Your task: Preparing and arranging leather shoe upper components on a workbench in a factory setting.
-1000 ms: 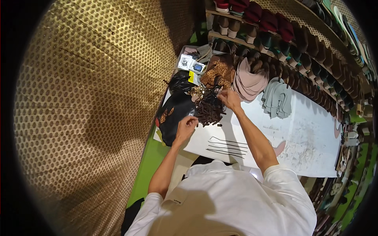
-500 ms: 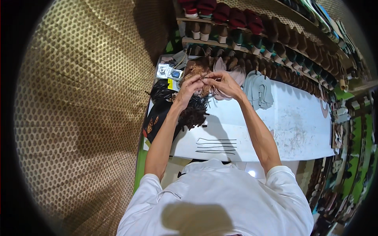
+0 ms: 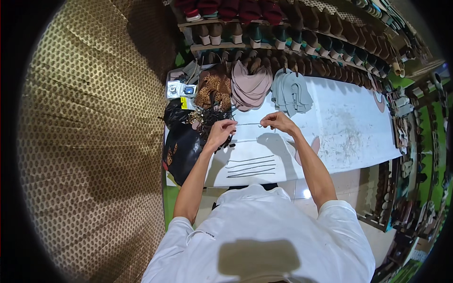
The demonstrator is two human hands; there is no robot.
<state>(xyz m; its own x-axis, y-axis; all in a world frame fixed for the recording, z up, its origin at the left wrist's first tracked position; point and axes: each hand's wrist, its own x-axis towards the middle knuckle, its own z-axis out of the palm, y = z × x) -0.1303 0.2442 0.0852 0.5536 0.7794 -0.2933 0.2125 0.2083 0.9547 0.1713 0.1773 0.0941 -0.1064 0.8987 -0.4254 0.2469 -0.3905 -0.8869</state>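
**Slender grey strap (image 3: 247, 124) held straight!**

Left hand (image 3: 222, 133) pinches 1 end, right hand (image 3: 279, 123) the other, both grips narrow; it spans the gap above the white tabletop (image 3: 330, 94); looks light, probably limp, maybe slippery, best taken by its tips; long axis left to right, roughly parallel with 4 thin strips (image 3: 251, 168) below.

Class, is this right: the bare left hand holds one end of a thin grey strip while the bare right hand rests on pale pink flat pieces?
No: in the head view, the right hand holds the other end of the thin grey strip. The left hand holds one end.
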